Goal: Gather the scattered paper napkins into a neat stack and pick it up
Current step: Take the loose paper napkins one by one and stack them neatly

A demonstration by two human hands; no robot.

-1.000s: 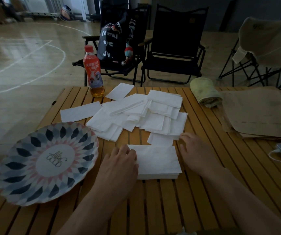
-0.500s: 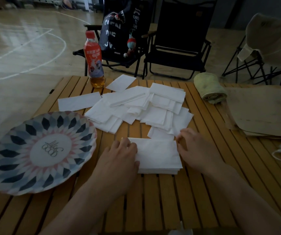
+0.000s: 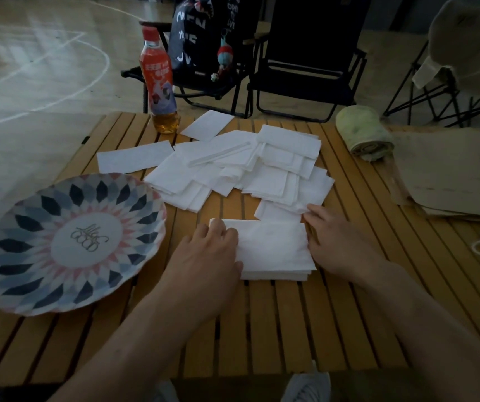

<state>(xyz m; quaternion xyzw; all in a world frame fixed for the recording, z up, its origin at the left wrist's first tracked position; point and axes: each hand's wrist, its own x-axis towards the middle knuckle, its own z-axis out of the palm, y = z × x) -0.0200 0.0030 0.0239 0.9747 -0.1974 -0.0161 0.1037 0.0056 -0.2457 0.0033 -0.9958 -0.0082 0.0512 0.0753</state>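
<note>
A small stack of white paper napkins (image 3: 275, 250) lies on the slatted wooden table (image 3: 262, 329) in front of me. My left hand (image 3: 206, 256) rests flat against the stack's left edge, fingers lying over its far left corner. My right hand (image 3: 334, 242) presses against the stack's right edge, fingers reaching up to a loose napkin (image 3: 279, 211) just behind it. Further back spreads a heap of several scattered napkins (image 3: 241, 166). One single napkin (image 3: 135, 156) lies to the heap's left, another (image 3: 206, 124) by the bottle.
A large patterned plate (image 3: 67, 242) overhangs the table's left edge. A red-capped drink bottle (image 3: 159, 82) stands at the back. A rolled yellow-green cloth (image 3: 363, 132) and brown paper sheets (image 3: 453, 175) lie at the right. Folding chairs (image 3: 305, 62) stand behind the table.
Both hands have closed in against the stack's sides. My right hand's fingers have slid up to the loose napkin behind it. The view has tilted down slightly.
</note>
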